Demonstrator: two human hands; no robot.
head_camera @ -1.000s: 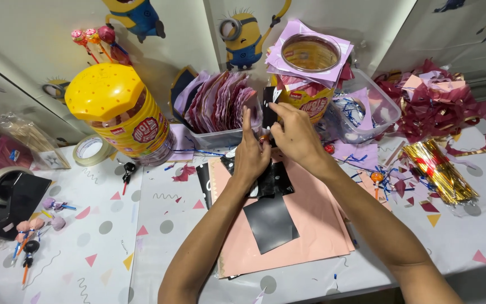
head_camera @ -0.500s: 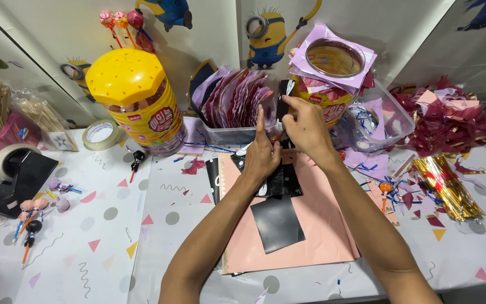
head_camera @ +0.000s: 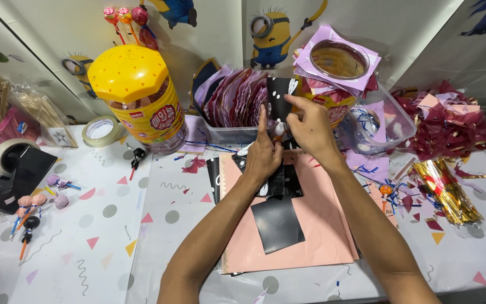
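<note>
My left hand [head_camera: 264, 151] and my right hand [head_camera: 309, 128] meet above a stack of pink paper sheets [head_camera: 310, 231]. Together they pinch a small lollipop [head_camera: 278, 130] and wrap a black dotted sheet [head_camera: 279, 95] around it. My right fingers hold the sheet's upper edge; my left fingers press at the candy. More black dotted wrap [head_camera: 279, 181] hangs below the hands, and a plain black square [head_camera: 277, 223] lies on the pink sheets.
A yellow-lidded lollipop jar [head_camera: 139, 101] stands at the back left by a tape roll [head_camera: 101, 130]. Also here: a clear bin of purple wrappers [head_camera: 232, 107], a clear tub [head_camera: 378, 124], gold strips [head_camera: 445, 188], red scraps [head_camera: 451, 126], a tape dispenser [head_camera: 12, 169], and wrapped lollipops [head_camera: 35, 202].
Both hands stay together on the lollipop and black wrap. The view has shifted slightly, so the jar and the hands sit a little further right and lower.
</note>
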